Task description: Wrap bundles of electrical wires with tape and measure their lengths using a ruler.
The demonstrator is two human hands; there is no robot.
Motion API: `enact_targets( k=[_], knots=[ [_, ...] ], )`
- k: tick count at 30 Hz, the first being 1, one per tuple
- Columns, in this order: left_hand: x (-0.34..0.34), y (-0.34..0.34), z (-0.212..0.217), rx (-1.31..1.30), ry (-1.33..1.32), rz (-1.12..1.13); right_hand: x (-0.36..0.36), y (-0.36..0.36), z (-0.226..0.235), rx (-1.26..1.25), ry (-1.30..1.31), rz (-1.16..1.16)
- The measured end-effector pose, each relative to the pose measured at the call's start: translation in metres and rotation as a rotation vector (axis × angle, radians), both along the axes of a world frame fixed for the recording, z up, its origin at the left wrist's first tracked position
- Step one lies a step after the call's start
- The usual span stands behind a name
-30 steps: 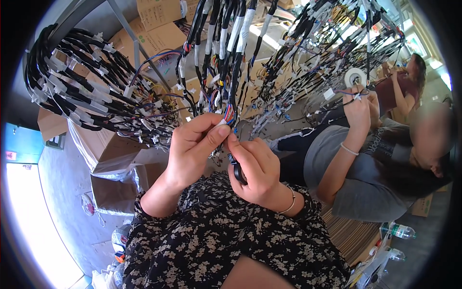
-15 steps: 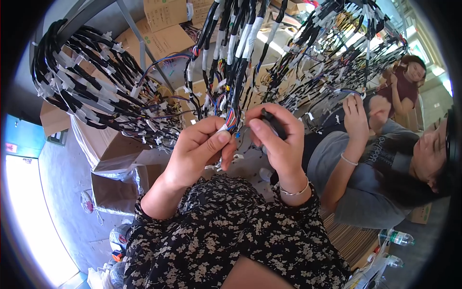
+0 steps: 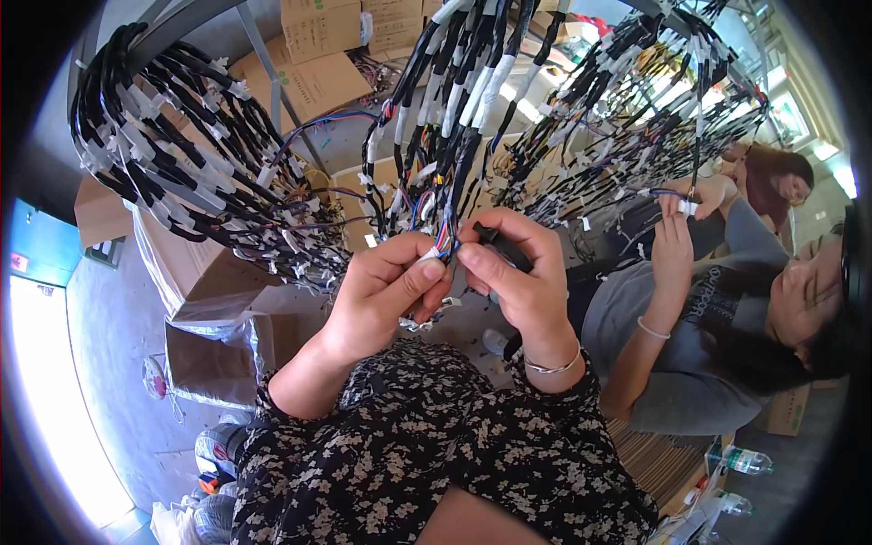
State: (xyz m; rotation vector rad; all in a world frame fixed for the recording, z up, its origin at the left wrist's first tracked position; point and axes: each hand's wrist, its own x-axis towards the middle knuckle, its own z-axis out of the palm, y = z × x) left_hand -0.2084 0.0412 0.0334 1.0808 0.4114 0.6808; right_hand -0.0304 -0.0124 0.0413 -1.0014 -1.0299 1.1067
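My left hand (image 3: 377,289) pinches the end of a wire bundle (image 3: 444,238) between thumb and fingers. Red, blue and white strands show above the grip, with a white piece by the thumb tip. Close on the right, my right hand (image 3: 527,283) is curled around a roll of black tape (image 3: 502,245). Its thumb and forefinger press together beside the same wires, and fingers hide part of the roll. Overhead, the black-and-white wrapped wiring harnesses (image 3: 459,100) hang down to my hands. Small white connectors (image 3: 425,320) dangle just below my fingers.
More harnesses hang at left (image 3: 154,136) and right (image 3: 627,118). A co-worker (image 3: 699,336) sits close on my right, handling a harness; another person (image 3: 777,186) is behind. Cardboard boxes (image 3: 213,272) stand at left; stacked cardboard (image 3: 649,463) and bottles (image 3: 749,460) lie lower right.
My right hand has moved slightly left and down, its fingertips now up against the wires. My left hand still grips the bundle. The co-worker's hands have come together on a harness.
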Motion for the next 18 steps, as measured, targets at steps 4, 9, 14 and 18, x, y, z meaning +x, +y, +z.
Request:
enact_targets(
  k=[4,9,14,18],
  knots=[
    [0.0,0.0,-0.001,0.06,-0.006,0.023,-0.009,0.002,-0.002,-0.034,0.136,0.001],
    [0.0,-0.004,0.002,0.107,0.058,0.086,-0.012,-0.003,0.003,-0.101,0.108,-0.041],
    [0.011,-0.014,-0.004,0.423,0.265,0.306,-0.028,-0.015,0.006,0.093,-0.368,-0.313],
    [0.013,-0.012,-0.009,0.673,0.327,0.416,-0.029,-0.008,0.001,0.2,-0.502,-0.388]
  ],
)
